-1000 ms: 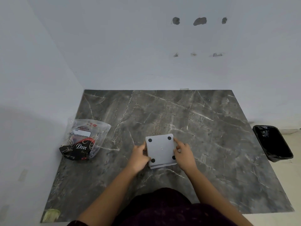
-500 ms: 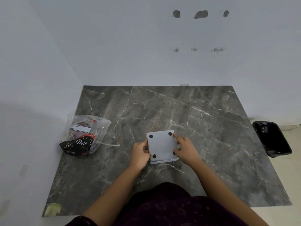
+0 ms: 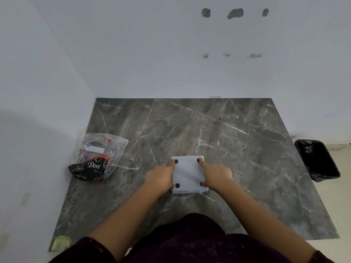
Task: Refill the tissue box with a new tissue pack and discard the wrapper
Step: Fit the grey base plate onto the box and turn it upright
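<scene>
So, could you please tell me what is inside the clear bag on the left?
Through the clear bag a black Dove pack shows, low and to the front. Whatever lies behind the white label is covered.

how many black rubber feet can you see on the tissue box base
4, one at each corner of the upturned tissue box: far left, far right, near left, and near right, partly covered by fingers.

Two hands, left point(image 3: 160, 176) and right point(image 3: 216, 174), grip an upturned white box point(image 3: 188, 174) on a marble table point(image 3: 247, 149); tissue pack point(image 3: 96, 158) left, bin point(image 3: 317, 160) right.
</scene>
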